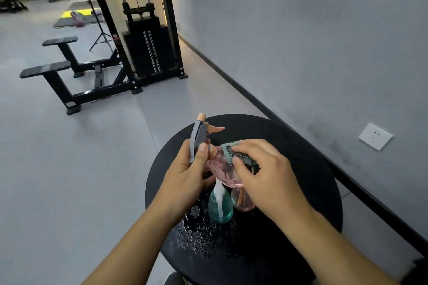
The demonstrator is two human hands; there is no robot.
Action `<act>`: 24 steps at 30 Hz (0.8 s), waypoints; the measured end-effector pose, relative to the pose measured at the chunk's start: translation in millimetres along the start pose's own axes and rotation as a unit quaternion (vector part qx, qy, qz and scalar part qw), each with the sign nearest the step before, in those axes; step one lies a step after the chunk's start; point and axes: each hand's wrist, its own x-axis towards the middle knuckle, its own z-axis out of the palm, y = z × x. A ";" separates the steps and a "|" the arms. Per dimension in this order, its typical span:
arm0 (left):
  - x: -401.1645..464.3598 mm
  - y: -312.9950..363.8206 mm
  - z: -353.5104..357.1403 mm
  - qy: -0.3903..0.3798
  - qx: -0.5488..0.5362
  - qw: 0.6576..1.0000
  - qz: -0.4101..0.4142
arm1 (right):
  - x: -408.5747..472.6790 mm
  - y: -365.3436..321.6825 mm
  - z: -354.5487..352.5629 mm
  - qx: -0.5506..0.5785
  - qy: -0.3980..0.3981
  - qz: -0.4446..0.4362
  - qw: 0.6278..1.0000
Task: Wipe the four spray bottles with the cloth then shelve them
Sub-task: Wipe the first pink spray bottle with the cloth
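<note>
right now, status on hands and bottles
Left hand grips pink bottle by sprayer. Right hand rubs cloth on it. Teal bottle waits below.

Both bare forearms are reaching forward from the bottom edge, converging toward the middle. The left hand [185, 176] is curling closed in a grip, thumb pointing up. The right hand [264, 169] is lying palm down, fingers bent and pinching, thumb tucked underneath.
</note>
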 end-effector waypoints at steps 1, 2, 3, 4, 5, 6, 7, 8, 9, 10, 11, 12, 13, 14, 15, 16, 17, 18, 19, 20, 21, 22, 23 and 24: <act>-0.7 1.3 0.1 0.004 -0.002 1.000 0.007 | 0.7 1.9 -1.3 0.011 0.015 0.011 1.000; -1.5 2.5 0.9 0.007 -0.006 1.000 0.011 | 0.7 3.9 -2.8 0.023 0.028 0.022 0.999; -2.0 2.5 2.0 0.008 -0.007 1.000 0.015 | 0.8 5.5 -3.9 0.033 0.039 0.030 0.998; -2.8 1.9 3.9 0.009 -0.006 1.000 0.017 | 0.1 6.2 -4.5 0.039 0.047 0.033 0.998; -3.8 0.4 6.3 0.009 0.000 1.000 0.017 | -0.5 5.8 -4.5 0.038 0.049 0.029 0.998; -4.5 -1.3 9.4 0.009 0.007 1.000 0.018 | -0.8 4.7 -3.7 0.031 0.046 0.017 0.998; -5.2 -3.3 12.5 0.009 0.012 1.000 0.018 | -0.8 3.5 -2.6 0.020 0.038 0.001 0.999; -5.9 -4.6 15.1 0.009 0.012 1.000 0.017 | -1.0 2.5 -1.2 0.008 0.030 -0.017 0.999; -6.5 -5.3 16.7 0.012 0.010 1.000 0.017 | -1.2 2.2 -0.1 -0.001 0.025 -0.029 0.999; -6.6 -4.9 17.3 0.017 0.008 1.000 0.019 | -1.1 2.6 0.1 -0.003 0.027 -0.033 0.999; -6.2 -4.2 17.4 0.024 0.007 0.999 0.023 | -0.7 3.9 -1.1 0.003 0.035 -0.027 0.999; -5.7 -3.7 17.1 0.032 0.003 0.999 0.025 | -0.1 5.8 -3.0 0.015 0.048 -0.015 0.999; -5.2 -3.3 16.4 0.039 -0.002 0.999 0.027 | 0.6 7.9 -4.8 0.031 0.060 0.001 0.998; -4.7 -3.1 16.3 0.042 -0.005 0.999 0.029 | 0.9 9.3 -6.4 0.045 0.068 0.016 0.997; -4.3 -2.9 17.1 0.042 -0.005 0.999 0.030 | 1.3 9.5 -7.2 0.052 0.069 0.023 0.996; -4.2 -2.9 18.6 0.039 -0.003 0.999 0.030 | 1.1 8.2 -7.2 0.051 0.065 0.020 0.996; -4.2 -3.3 20.3 0.033 0.001 0.999 0.030 | 0.9 5.8 -6.4 0.046 0.055 0.008 0.997; -4.4 -3.9 21.7 0.028 0.005 0.999 0.028 | 0.5 3.7 -5.4 0.038 0.042 -0.007 0.998; -4.6 -4.7 22.2 0.023 0.010 0.999 0.026 | 0.5 2.6 -5.0 0.032 0.031 -0.020 0.999; -4.3 -5.2 21.6 0.019 0.017 0.999 0.026 | 0.8 3.1 -5.7 0.030 0.026 -0.023 0.999; -3.8 -5.2 20.0 0.017 0.023 0.999 0.029 | 1.6 5.2 -7.6 0.035 0.028 -0.014 0.999; -3.1 -4.5 17.9 0.015 0.025 0.999 0.033 | 2.9 8.2 -10.3 0.043 0.038 0.007 0.998; -2.4 -3.2 16.1 0.014 0.024 0.999 0.038 | 4.4 11.8 -13.5 0.051 0.049 0.031 0.997; -1.7 -1.9 14.6 0.012 0.020 0.999 0.043 | 5.8 14.7 -16.2 0.059 0.056 0.052 0.995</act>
